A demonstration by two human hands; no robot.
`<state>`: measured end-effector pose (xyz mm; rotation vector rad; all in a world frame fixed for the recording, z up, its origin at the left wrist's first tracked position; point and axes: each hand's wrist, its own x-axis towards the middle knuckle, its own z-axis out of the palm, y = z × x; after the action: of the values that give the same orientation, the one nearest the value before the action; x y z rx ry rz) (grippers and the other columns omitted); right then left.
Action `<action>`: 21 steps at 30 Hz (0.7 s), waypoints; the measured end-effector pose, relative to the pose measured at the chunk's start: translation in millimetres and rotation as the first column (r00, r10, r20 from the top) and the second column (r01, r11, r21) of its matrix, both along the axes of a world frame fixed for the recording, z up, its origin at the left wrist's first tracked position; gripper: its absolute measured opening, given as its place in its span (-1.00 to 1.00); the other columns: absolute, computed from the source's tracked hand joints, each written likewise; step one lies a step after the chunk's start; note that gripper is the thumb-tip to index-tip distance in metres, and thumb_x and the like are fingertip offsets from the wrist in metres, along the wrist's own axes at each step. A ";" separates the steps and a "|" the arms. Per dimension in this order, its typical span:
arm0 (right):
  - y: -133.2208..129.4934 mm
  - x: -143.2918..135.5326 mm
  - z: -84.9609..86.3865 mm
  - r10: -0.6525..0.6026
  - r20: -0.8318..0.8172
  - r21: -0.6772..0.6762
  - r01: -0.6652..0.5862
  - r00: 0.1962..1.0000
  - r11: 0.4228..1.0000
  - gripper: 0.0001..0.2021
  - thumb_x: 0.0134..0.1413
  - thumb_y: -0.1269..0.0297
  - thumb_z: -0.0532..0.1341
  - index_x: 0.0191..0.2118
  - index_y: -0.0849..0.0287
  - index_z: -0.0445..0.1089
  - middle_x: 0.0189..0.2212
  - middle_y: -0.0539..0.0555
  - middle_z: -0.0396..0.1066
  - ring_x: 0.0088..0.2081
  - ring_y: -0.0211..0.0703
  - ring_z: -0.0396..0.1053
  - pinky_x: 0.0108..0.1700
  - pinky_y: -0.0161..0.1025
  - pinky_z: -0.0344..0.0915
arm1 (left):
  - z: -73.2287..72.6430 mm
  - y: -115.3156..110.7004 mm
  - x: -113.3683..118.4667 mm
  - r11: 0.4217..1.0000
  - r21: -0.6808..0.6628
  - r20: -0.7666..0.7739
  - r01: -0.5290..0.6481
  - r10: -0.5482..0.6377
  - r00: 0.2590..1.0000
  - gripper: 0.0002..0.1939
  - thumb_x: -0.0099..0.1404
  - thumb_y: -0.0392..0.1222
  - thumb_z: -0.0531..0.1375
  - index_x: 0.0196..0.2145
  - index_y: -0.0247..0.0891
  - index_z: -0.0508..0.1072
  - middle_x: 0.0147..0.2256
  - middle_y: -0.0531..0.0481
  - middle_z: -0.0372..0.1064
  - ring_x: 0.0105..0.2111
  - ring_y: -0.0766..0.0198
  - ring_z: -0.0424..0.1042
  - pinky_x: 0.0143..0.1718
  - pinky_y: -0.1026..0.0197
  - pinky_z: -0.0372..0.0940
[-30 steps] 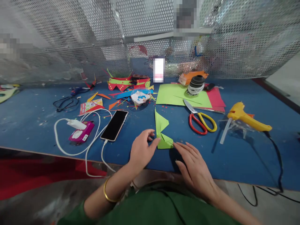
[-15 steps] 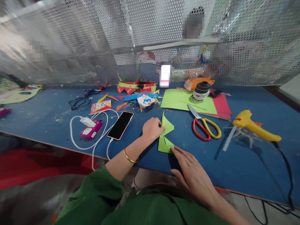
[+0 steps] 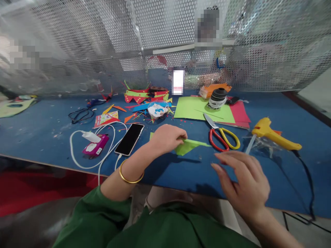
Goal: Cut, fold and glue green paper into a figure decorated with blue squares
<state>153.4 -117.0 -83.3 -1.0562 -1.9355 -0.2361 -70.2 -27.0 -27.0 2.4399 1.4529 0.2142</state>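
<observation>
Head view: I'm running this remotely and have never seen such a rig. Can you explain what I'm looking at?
There is no machine here: a person works with two bare hands. One camera, worn on the head, looks forward and down, so the person's own left is on your left.

The left hand pinches a piece of light green paper. The right hand is open and holds nothing.

On the blue table, a phone lies to the left; scissors with one red and one yellow handle, and a yellow glue gun, lie to the right. Behind are a larger green sheet and a pink sheet.
</observation>
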 end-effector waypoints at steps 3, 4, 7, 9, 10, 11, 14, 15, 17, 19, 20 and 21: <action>11.4 0.5 18.6 -0.096 0.188 0.001 0.097 0.977 0.995 -0.76 0.24 0.29 0.25 -0.01 0.22 0.43 -0.19 0.23 0.55 -0.08 0.13 0.46 -0.04 0.01 0.25 | 8.2 0.8 2.6 0.973 -0.015 -0.099 0.231 -0.231 0.968 -0.81 0.20 -0.37 0.24 -0.31 -0.16 0.62 -0.37 0.05 0.60 -0.33 0.21 0.50 -0.25 0.15 0.17; 15.3 0.2 20.5 -0.082 0.238 -0.041 0.095 0.968 0.995 -0.77 0.26 0.25 0.24 -0.03 0.21 0.45 -0.21 0.20 0.56 -0.10 0.13 0.47 -0.07 0.00 0.25 | 9.4 1.6 3.6 0.960 -0.018 -0.104 0.280 -0.281 0.954 -0.81 0.20 -0.38 0.24 -0.32 -0.15 0.63 -0.38 0.06 0.59 -0.34 0.22 0.49 -0.22 0.15 0.18; 24.3 -1.3 14.9 0.071 0.245 -0.286 0.002 0.967 0.958 -0.81 0.29 0.17 0.21 -0.15 0.14 0.50 -0.31 0.08 0.58 -0.23 0.01 0.51 -0.18 -0.07 0.25 | 10.4 4.3 7.2 0.931 -0.021 -0.121 0.366 -0.365 0.923 -0.78 0.16 -0.41 0.25 -0.36 -0.13 0.63 -0.39 0.09 0.60 -0.36 0.25 0.49 -0.17 0.14 0.19; 27.2 -3.4 6.6 0.166 0.147 -0.488 -0.075 0.975 0.870 -0.83 0.28 0.16 0.21 -0.19 0.08 0.52 -0.35 0.01 0.58 -0.31 -0.08 0.50 -0.23 -0.13 0.26 | 9.3 6.4 10.0 0.915 -0.030 -0.147 0.403 -0.403 0.903 -0.76 0.13 -0.44 0.26 -0.38 -0.11 0.64 -0.39 0.10 0.60 -0.35 0.25 0.49 -0.16 0.14 0.20; 27.8 -5.1 2.3 0.187 0.084 -0.577 -0.105 0.979 0.810 -0.83 0.27 0.17 0.21 -0.19 0.06 0.53 -0.37 -0.01 0.58 -0.33 -0.10 0.50 -0.25 -0.17 0.27 | 8.1 7.6 11.3 0.908 -0.033 -0.158 0.417 -0.416 0.895 -0.75 0.12 -0.44 0.26 -0.39 -0.11 0.64 -0.40 0.11 0.60 -0.34 0.25 0.49 -0.16 0.15 0.21; 28.0 -7.1 -1.7 0.191 0.019 -0.655 -0.132 0.981 0.744 -0.83 0.26 0.17 0.20 -0.19 0.05 0.53 -0.38 -0.02 0.58 -0.35 -0.12 0.49 -0.29 -0.20 0.27 | 6.6 8.9 12.4 0.903 -0.034 -0.167 0.428 -0.428 0.888 -0.75 0.11 -0.45 0.26 -0.40 -0.10 0.64 -0.40 0.11 0.60 -0.33 0.24 0.49 -0.17 0.15 0.22; 27.1 -14.3 -12.0 0.146 -0.159 -0.804 -0.214 0.976 0.554 -0.82 0.21 0.17 0.18 -0.24 0.05 0.53 -0.42 -0.04 0.57 -0.39 -0.16 0.47 -0.35 -0.25 0.25 | 0.4 12.9 14.8 0.887 -0.046 -0.176 0.460 -0.460 0.870 -0.76 0.11 -0.44 0.28 -0.41 -0.10 0.63 -0.40 0.13 0.60 -0.31 0.24 0.50 -0.12 0.16 0.25; 26.7 -16.7 -15.2 0.120 -0.202 -0.827 -0.235 0.972 0.511 -0.82 0.20 0.17 0.18 -0.26 0.05 0.52 -0.42 -0.05 0.56 -0.39 -0.16 0.47 -0.35 -0.26 0.25 | -1.9 13.9 15.0 0.882 -0.045 -0.177 0.469 -0.469 0.865 -0.77 0.12 -0.44 0.28 -0.41 -0.09 0.62 -0.39 0.14 0.60 -0.30 0.25 0.50 -0.07 0.15 0.25; 25.6 -20.8 -21.6 0.058 -0.250 -0.851 -0.248 0.966 0.463 -0.83 0.16 0.16 0.18 -0.30 0.06 0.51 -0.42 -0.05 0.55 -0.40 -0.17 0.45 -0.34 -0.26 0.23 | -6.9 13.7 14.2 0.878 -0.002 -0.181 0.478 -0.470 0.864 -0.77 0.13 -0.43 0.30 -0.33 -0.10 0.62 -0.32 0.11 0.60 -0.24 0.24 0.51 0.09 0.07 0.20; 24.3 -23.7 -27.8 -0.024 -0.291 -0.866 -0.253 0.956 0.431 -0.83 0.12 0.15 0.20 -0.29 0.07 0.50 -0.44 -0.05 0.54 -0.43 -0.18 0.42 -0.37 -0.27 0.21 | -13.0 8.1 11.8 0.882 0.128 -0.175 0.453 -0.430 0.886 -0.73 0.15 -0.40 0.31 -0.20 -0.14 0.60 -0.21 0.03 0.58 -0.13 0.17 0.50 0.23 -0.05 0.09; 23.5 -24.7 -30.5 -0.068 -0.319 -0.871 -0.264 0.945 0.414 -0.82 0.10 0.13 0.22 -0.27 0.08 0.49 -0.46 -0.05 0.52 -0.46 -0.20 0.40 -0.40 -0.27 0.20 | -17.0 2.6 10.1 0.881 0.214 -0.158 0.423 -0.396 0.905 -0.71 0.17 -0.38 0.30 -0.14 -0.17 0.58 -0.17 -0.01 0.57 -0.09 0.15 0.48 0.26 -0.09 0.04; 22.7 -25.5 -32.6 -0.111 -0.351 -0.871 -0.281 0.930 0.403 -0.81 0.08 0.12 0.23 -0.24 0.09 0.47 -0.48 -0.06 0.50 -0.49 -0.21 0.37 -0.43 -0.28 0.18 | -21.9 -4.8 8.4 0.874 0.301 -0.128 0.382 -0.360 0.924 -0.72 0.20 -0.36 0.29 -0.11 -0.21 0.56 -0.15 -0.04 0.55 -0.06 0.12 0.46 0.26 -0.10 0.04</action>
<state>127.8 -94.3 -115.9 -1.5240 -1.6983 1.1994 -61.8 -31.9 -48.9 2.9602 1.0000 0.3052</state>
